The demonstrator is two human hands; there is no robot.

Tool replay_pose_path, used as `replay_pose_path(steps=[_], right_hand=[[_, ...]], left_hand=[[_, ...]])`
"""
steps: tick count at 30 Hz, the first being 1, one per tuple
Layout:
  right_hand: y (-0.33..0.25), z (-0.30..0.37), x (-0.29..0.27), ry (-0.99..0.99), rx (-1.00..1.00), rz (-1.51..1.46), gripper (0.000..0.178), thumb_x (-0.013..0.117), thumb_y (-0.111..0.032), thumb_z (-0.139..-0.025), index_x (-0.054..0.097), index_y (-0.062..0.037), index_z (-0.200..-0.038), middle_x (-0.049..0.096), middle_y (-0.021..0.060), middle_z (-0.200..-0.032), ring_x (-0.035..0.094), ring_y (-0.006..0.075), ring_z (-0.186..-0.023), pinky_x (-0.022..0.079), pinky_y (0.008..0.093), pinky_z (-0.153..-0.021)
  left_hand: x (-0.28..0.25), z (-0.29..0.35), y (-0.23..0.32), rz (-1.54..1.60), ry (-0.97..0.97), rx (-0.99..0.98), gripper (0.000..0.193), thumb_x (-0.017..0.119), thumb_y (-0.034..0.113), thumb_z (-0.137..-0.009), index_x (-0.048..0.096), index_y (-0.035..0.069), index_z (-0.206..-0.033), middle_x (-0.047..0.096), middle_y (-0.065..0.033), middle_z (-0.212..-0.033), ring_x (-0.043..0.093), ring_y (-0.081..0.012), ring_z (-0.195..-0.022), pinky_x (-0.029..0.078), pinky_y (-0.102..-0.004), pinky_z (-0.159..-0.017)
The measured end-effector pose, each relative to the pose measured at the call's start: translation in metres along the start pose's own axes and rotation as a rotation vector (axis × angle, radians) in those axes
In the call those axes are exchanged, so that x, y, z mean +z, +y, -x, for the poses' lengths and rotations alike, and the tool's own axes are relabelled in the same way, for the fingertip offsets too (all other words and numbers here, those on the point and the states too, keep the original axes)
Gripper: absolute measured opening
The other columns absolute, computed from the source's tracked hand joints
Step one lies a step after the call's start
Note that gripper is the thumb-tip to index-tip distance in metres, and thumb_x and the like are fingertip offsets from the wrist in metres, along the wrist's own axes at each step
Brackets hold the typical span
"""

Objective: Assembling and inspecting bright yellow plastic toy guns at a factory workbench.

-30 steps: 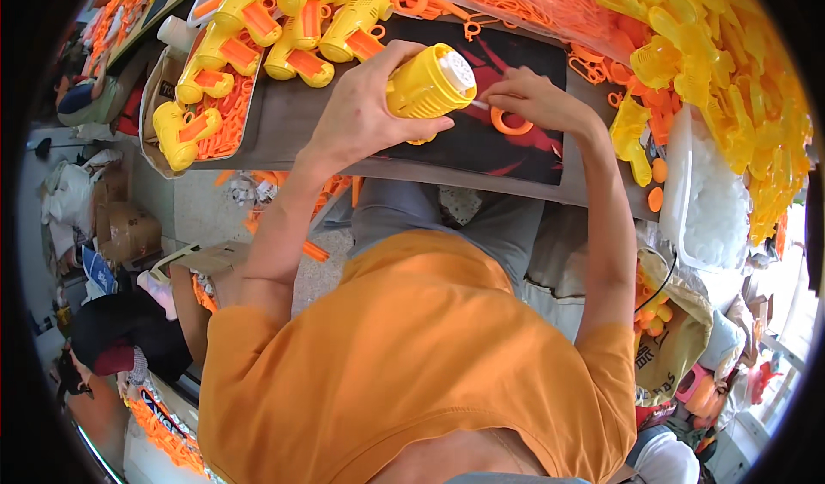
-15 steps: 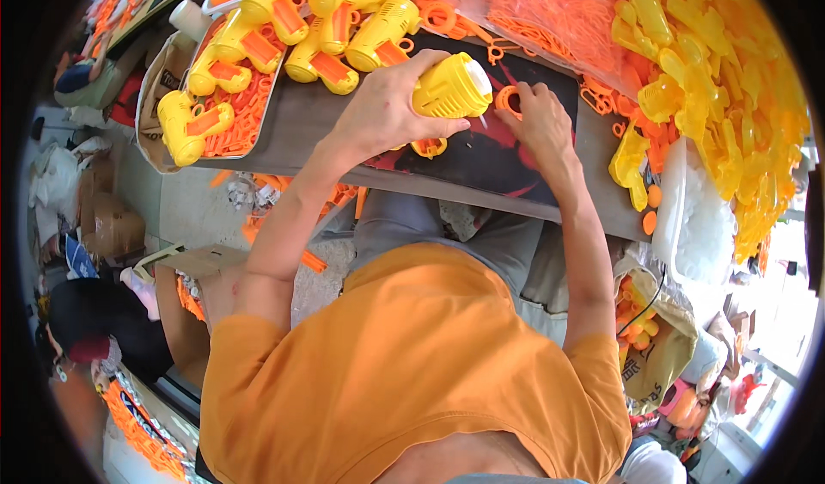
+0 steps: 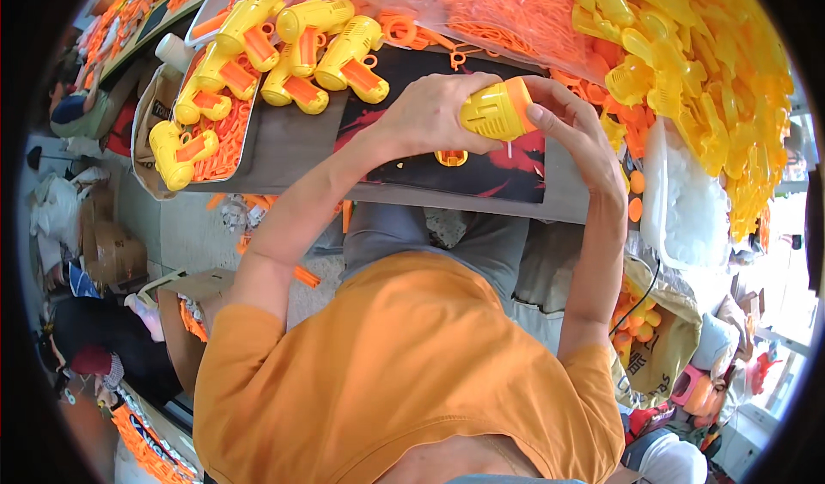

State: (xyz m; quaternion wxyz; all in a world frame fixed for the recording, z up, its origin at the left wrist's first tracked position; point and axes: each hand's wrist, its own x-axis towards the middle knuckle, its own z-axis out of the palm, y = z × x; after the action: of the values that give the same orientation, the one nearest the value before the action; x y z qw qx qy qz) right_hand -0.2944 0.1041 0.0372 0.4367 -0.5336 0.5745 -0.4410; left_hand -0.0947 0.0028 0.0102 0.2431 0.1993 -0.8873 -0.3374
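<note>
Above the dark mat, my left hand (image 3: 428,116) is wrapped round the yellow body of a toy hair dryer (image 3: 488,114), tilted with its wide end to the right. An orange ring (image 3: 519,102) sits at that end. My right hand (image 3: 574,125) curls over the ring, thumb on its near edge and fingers behind it, partly hidden. Below the body, an orange and yellow part (image 3: 451,157) shows, probably the handle's end. A short pale strand hangs beneath it.
Several toy hair dryers (image 3: 348,58) lie at the back left, some over a tray of small orange parts (image 3: 225,144). Bags of orange parts (image 3: 516,20) are at the back. Yellow half shells (image 3: 687,63) are heaped right, beside a white tub (image 3: 657,196).
My right hand has brought the orange ring from the mat onto the toy's wide end, covering the white part there. My left hand has shifted right with the toy; the view has shifted too.
</note>
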Motion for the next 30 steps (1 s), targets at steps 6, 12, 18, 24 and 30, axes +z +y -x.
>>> replay_pose_path(steps=[6, 12, 18, 24, 30], right_hand=[[0.011, -0.006, 0.000, 0.104, 0.065, -0.007, 0.055, 0.068, -0.042, -0.086, 0.061, 0.0031, -0.115, 0.063, 0.0061, -0.096, 0.054, 0.0111, -0.082, 0.042, 0.0258, -0.076], [0.017, -0.015, 0.002, 0.194, 0.087, 0.161, 0.054, 0.069, -0.051, -0.083, 0.064, 0.0016, -0.097, 0.058, 0.0022, -0.078, 0.048, 0.0077, -0.068, 0.038, 0.0233, -0.063], [0.018, -0.007, 0.006, 0.182, 0.043, 0.158, 0.047, 0.066, -0.045, -0.088, 0.062, 0.0009, -0.100, 0.059, 0.0018, -0.083, 0.051, 0.0074, -0.074, 0.041, 0.0231, -0.068], [0.005, 0.000, 0.025, 0.079, -0.286, -0.111, 0.030, 0.055, -0.026, -0.097, 0.056, 0.0017, -0.109, 0.059, 0.0084, -0.110, 0.057, 0.0152, -0.101, 0.046, 0.0280, -0.088], [0.009, 0.007, 0.036, -0.021, -0.422, 0.049, 0.024, 0.044, -0.008, -0.092, 0.063, 0.0053, -0.095, 0.064, 0.0178, -0.095, 0.063, 0.0258, -0.086, 0.049, 0.0331, -0.079]], left_hand=[[0.001, -0.013, -0.003, 0.002, -0.073, -0.028, 0.067, 0.084, 0.031, -0.065, 0.058, 0.001, -0.119, 0.068, -0.0162, -0.097, 0.067, -0.0275, -0.087, 0.051, -0.0349, -0.079], [-0.001, -0.017, -0.003, -0.006, -0.111, -0.074, 0.071, 0.084, 0.031, -0.065, 0.057, 0.002, -0.123, 0.068, -0.0162, -0.100, 0.067, -0.0282, -0.089, 0.051, -0.0347, -0.082], [0.004, -0.011, -0.007, 0.014, -0.068, 0.028, 0.080, 0.084, 0.030, -0.065, 0.050, 0.011, -0.135, 0.064, -0.0140, -0.114, 0.067, -0.0287, -0.092, 0.052, -0.0364, -0.085], [0.009, 0.011, 0.018, -0.152, -0.186, 0.282, 0.071, 0.076, 0.031, -0.072, 0.048, 0.021, -0.136, 0.059, -0.0105, -0.103, 0.065, -0.0316, -0.082, 0.055, -0.0405, -0.066], [0.022, 0.021, 0.013, -0.148, -0.213, 0.338, 0.057, 0.077, 0.027, -0.066, 0.055, 0.022, -0.118, 0.060, -0.0074, -0.100, 0.065, -0.0291, -0.078, 0.052, -0.0427, -0.057]])
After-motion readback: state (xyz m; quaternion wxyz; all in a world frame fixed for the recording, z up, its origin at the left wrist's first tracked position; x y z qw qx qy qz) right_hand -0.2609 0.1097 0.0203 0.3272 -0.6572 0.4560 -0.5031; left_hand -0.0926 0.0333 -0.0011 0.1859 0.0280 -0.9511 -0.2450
